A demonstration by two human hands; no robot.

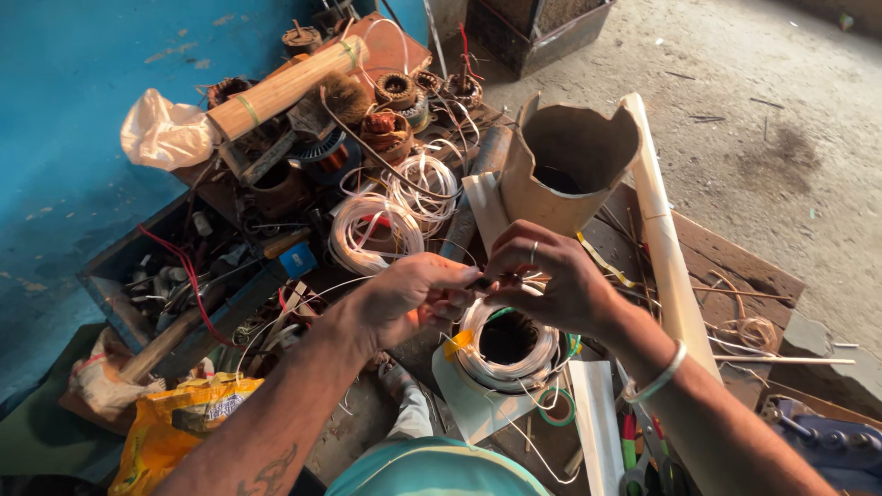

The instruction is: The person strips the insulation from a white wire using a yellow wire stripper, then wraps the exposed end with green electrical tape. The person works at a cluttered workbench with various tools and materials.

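My left hand (413,294) and my right hand (551,276) meet fingertip to fingertip just above a round motor stator wound with pale wire (508,342). Both pinch a thin strand of that wire between thumb and fingers. The stator rests on a white sheet (478,409) in front of my knees. A ring is on my right hand and a metal bangle (657,377) on that wrist. What exactly lies between the fingertips is hidden by the fingers.
Loose wire coils (395,207), a rolled cardboard tube (570,165), a long white pipe (666,230), a bamboo bundle (285,87), old motor windings (395,110), a toolbox tray (175,276), a yellow bag (175,422) and pliers (634,450) surround me. A blue wall (73,92) stands left.
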